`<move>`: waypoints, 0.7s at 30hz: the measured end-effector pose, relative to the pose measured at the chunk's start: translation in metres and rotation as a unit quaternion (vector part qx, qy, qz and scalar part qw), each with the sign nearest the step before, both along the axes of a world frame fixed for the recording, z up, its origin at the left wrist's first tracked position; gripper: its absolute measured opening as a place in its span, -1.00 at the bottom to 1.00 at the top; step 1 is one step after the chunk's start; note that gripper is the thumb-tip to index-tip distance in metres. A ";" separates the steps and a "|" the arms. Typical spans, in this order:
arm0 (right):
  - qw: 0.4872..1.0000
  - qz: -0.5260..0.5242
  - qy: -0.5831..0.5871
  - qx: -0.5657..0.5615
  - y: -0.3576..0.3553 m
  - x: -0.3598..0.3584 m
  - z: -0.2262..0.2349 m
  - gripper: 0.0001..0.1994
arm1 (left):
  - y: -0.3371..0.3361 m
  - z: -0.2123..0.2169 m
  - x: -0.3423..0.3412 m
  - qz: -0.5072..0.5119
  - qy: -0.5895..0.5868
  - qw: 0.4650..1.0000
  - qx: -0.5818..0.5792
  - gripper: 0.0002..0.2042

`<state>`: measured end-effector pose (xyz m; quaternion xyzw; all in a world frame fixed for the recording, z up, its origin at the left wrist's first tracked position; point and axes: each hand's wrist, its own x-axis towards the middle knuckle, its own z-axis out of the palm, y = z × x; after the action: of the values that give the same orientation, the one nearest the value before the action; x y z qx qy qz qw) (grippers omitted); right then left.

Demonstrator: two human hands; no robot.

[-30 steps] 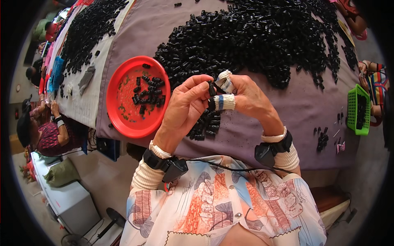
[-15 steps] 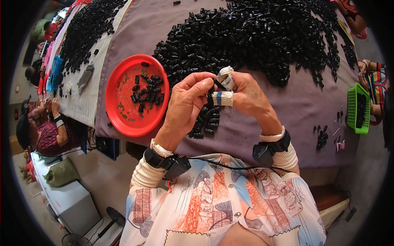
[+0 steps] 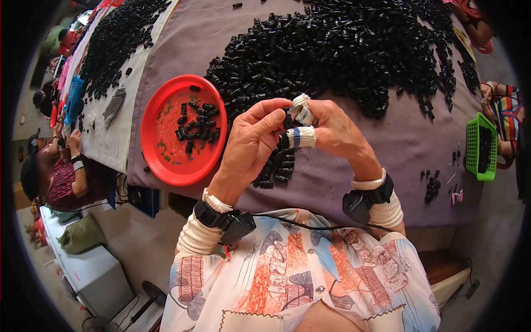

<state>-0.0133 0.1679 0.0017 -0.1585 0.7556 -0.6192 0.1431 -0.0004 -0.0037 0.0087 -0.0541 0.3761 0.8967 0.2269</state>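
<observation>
- The left hand (image 3: 251, 135) rises from a bent wrist, angled inward, its thumb and index finger reaching right and nearly meeting at their tips.
- That grip is narrow, a pinch on a small black part (image 3: 287, 120).
- The black part sits between the two hands, raised in front of the heap of black pieces (image 3: 332, 61).
- The right hand (image 3: 340, 130) leans in from the other side, back upward, fingers curled toward the left fingertips.
- White knit bands (image 3: 301, 137) wrap its digits; its fingertips are hidden, so I cannot tell what it grips.
- A red plate (image 3: 150, 130) lies left of the left hand.
</observation>
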 end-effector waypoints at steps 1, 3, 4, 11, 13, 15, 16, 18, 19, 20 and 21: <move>1.000 0.002 0.008 0.005 0.000 -0.001 0.000 -0.68 | 0.000 0.001 0.000 -0.001 0.000 1.000 0.001 -0.79; 1.000 0.003 0.005 0.011 0.000 -0.001 0.005 -0.69 | 0.001 0.003 0.000 -0.008 -0.006 1.000 -0.004 -0.79; 1.000 0.005 0.002 0.016 0.000 -0.001 0.007 -0.71 | 0.001 0.003 0.000 -0.007 -0.006 1.000 -0.004 -0.79; 1.000 0.022 0.008 0.014 0.001 -0.004 0.000 -0.73 | -0.001 0.003 -0.001 -0.015 -0.004 1.000 -0.013 -0.79; 0.999 0.029 0.012 0.018 0.001 -0.004 0.000 -0.71 | -0.002 0.003 -0.001 -0.014 -0.005 1.000 -0.013 -0.80; 0.999 0.035 -0.006 0.028 0.001 -0.004 0.005 -0.69 | -0.003 0.002 0.000 -0.018 0.000 1.000 -0.013 -0.81; 0.998 0.040 -0.025 0.038 0.001 -0.004 0.007 -0.68 | -0.003 0.002 -0.001 -0.017 0.000 1.000 -0.013 -0.81; 0.999 0.039 -0.022 0.024 0.000 -0.003 0.003 -0.67 | -0.003 0.002 -0.001 -0.019 0.005 1.000 -0.007 -0.81; 0.999 0.038 -0.019 0.010 0.000 -0.002 0.002 -0.66 | -0.003 0.002 -0.001 -0.019 0.005 1.000 -0.007 -0.81; 0.999 0.037 -0.019 0.011 0.000 -0.003 0.001 -0.66 | -0.002 0.002 -0.001 -0.018 0.005 1.000 -0.008 -0.82; 0.999 0.038 -0.014 0.011 0.000 -0.003 0.000 -0.65 | -0.002 0.003 -0.001 -0.017 0.005 1.000 -0.009 -0.82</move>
<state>-0.0160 0.1676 0.0017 -0.1772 0.7537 -0.6071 0.1789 -0.0010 -0.0060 0.0115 -0.0450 0.3863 0.8894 0.2401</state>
